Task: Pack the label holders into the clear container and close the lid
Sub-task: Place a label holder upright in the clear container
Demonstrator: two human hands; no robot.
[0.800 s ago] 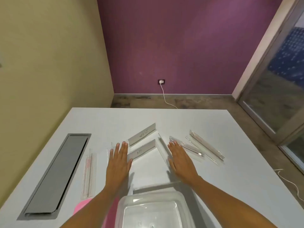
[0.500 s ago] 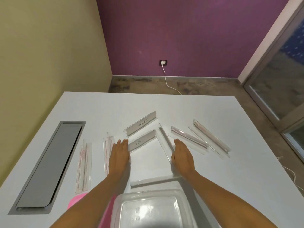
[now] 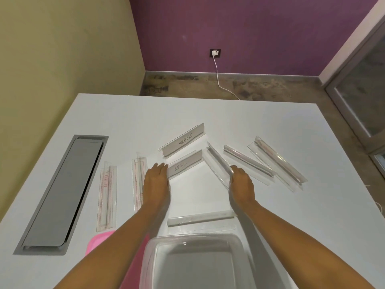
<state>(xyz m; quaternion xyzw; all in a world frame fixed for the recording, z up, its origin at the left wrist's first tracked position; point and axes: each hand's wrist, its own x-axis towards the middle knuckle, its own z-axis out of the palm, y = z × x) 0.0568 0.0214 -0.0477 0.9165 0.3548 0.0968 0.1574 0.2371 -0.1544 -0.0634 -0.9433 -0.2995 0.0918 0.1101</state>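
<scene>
Here, long clear acrylic label holders (image 3: 249, 162) litter the smooth white table (image 3: 291, 205).

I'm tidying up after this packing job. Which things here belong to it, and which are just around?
Belong to the job:
label holders scattered over the table
clear container, nearest the person
pink lid beside it

Just around:
grey cable hatch set in the table
wall socket
white cable
</scene>
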